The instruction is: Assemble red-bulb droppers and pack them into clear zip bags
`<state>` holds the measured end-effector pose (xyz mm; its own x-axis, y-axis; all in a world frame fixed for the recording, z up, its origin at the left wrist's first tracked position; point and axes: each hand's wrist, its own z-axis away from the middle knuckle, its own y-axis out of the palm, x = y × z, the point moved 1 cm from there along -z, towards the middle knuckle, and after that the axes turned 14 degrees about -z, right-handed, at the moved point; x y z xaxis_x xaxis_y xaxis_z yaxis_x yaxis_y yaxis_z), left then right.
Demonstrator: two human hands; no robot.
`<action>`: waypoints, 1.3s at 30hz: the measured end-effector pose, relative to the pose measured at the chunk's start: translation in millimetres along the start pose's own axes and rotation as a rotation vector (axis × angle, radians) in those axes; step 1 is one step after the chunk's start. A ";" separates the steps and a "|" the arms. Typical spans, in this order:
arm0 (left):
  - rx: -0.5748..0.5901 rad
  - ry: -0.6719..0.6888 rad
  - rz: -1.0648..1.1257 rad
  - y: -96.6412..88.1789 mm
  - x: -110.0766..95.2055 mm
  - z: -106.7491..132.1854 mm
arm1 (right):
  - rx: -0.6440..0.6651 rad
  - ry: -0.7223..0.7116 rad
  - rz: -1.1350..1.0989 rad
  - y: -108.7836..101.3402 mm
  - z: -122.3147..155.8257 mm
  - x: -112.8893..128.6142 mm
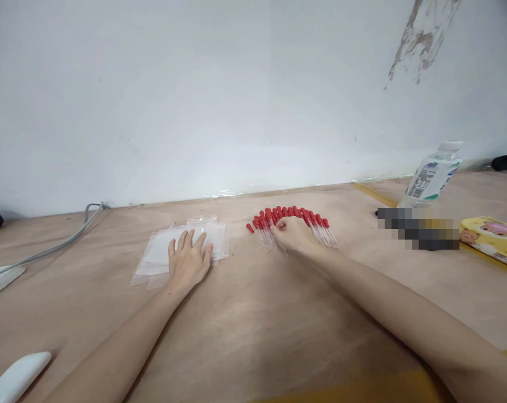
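Note:
A fanned row of several glass droppers with red rubber bulbs lies on the wooden table. My right hand reaches over the row's left part, thumb and fingers pinched together at a dropper; the fingers partly hide it. A single red bulb lies at the left end, a little apart from the others. To the left is a loose, overlapping stack of clear plastic bags. My left hand rests on this stack, palm down with its fingers spread.
At the right stand a water bottle, a dark blurred-out object and a yellow wipes pack. A grey cable runs along the left. A white object lies at the near left. The white wall bounds the table's back.

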<state>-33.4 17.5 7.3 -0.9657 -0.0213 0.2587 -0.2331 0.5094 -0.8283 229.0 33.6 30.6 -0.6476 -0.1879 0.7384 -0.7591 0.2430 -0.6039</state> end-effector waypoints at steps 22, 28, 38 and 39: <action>0.190 0.001 0.253 -8.4 12.5 -10.9 | -0.016 -0.300 0.194 -12.7 57.0 -29.3; 0.395 0.759 0.445 -56.8 17.1 6.4 | 0.036 -0.490 -0.094 -23.7 65.1 -38.8; 0.380 0.564 0.445 -42.4 -27.7 43.1 | 0.326 -0.602 -0.084 -19.1 64.4 -31.0; 0.386 0.596 0.422 -40.0 -30.6 43.5 | 0.361 -0.611 -0.065 -18.6 63.6 -30.8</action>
<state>0.5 -39.6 10.9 -0.7834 0.6212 0.0177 0.0078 0.0383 -0.9992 258.9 -25.7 0.0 -0.4413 -0.7167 0.5400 -0.7037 -0.0970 -0.7039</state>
